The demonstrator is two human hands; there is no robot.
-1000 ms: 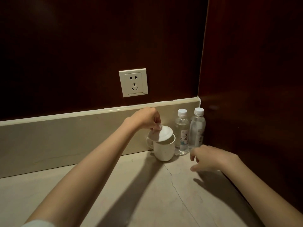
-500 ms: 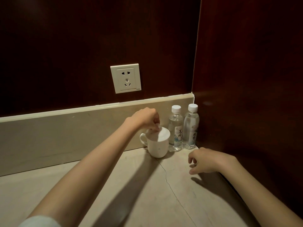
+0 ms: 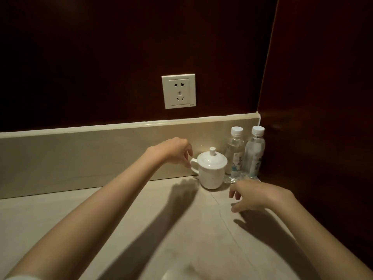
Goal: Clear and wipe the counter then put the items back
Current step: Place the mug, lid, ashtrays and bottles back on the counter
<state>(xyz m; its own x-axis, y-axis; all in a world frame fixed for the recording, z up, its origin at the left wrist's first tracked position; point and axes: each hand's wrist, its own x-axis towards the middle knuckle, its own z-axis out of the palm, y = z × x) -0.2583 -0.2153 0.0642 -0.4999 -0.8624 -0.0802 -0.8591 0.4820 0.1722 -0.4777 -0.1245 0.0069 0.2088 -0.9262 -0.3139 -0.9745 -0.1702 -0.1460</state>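
Released from the lid (image 3: 212, 159), the left hand (image 3: 175, 151) now sits at 9 o'clock of the cup (image 3: 211, 174), fingers loosely spread, empty, fingertips just beside the handle. Lid rests seated on the cup. Right hand (image 3: 256, 196) hovers over the worktop (image 3: 141, 229) at 5 o'clock of the cup, half open, holding nothing. Two water bottles (image 3: 245, 154) stand at 3 o'clock of the cup, in the corner.

A cream wall socket (image 3: 178, 91) sits on the dark reddish-brown wood back wall (image 3: 101, 57), above a pale stone upstand (image 3: 90, 156) that runs along the foot of that wall. A second dark wood panel (image 3: 323, 98) meets the back wall at the right, forming a corner.
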